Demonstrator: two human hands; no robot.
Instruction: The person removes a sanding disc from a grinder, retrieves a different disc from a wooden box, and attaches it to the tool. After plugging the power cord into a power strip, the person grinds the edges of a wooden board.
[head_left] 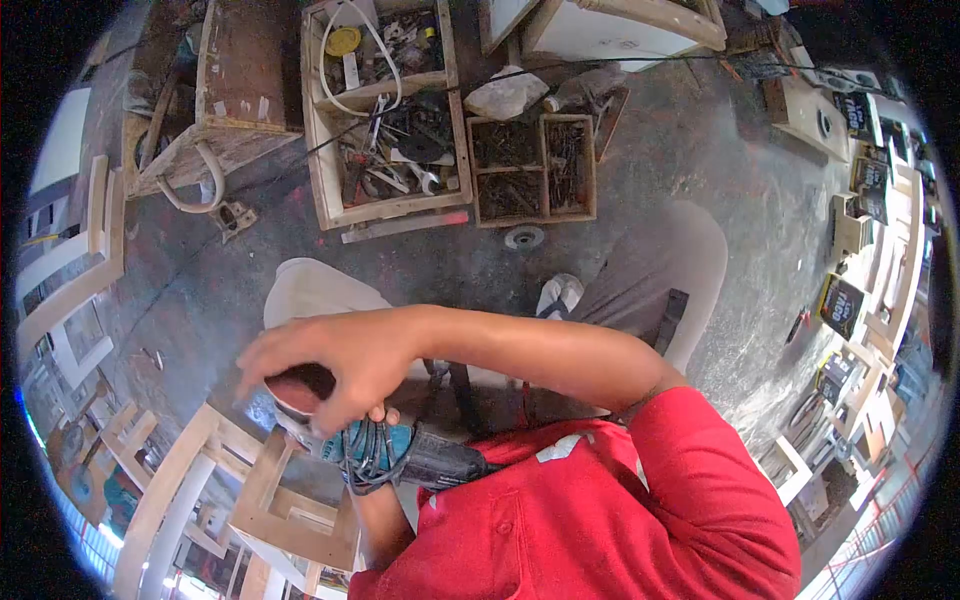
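A teal and black angle grinder [440, 458] lies across my lap area, in front of the red shirt, with a dark cord [372, 452] wound around its body. At its left end is a round reddish-brown sanding disc [298, 392], facing up. My left hand [382, 412] holds the grinder from below; only some fingertips and the forearm show. My right hand [345, 365] reaches across from the right and curls over the disc, thumb on one side and fingers on the other. Those fingers are slightly blurred, and the hand covers part of the disc.
Ahead on the floor stand a wooden tool box [385, 215] with wrenches and a divided wooden tray [545, 165]. A loose disc [524, 237] lies near the tray. Wooden frames [190, 470] stand at the lower left, a wooden cabinet [250, 80] at the upper left.
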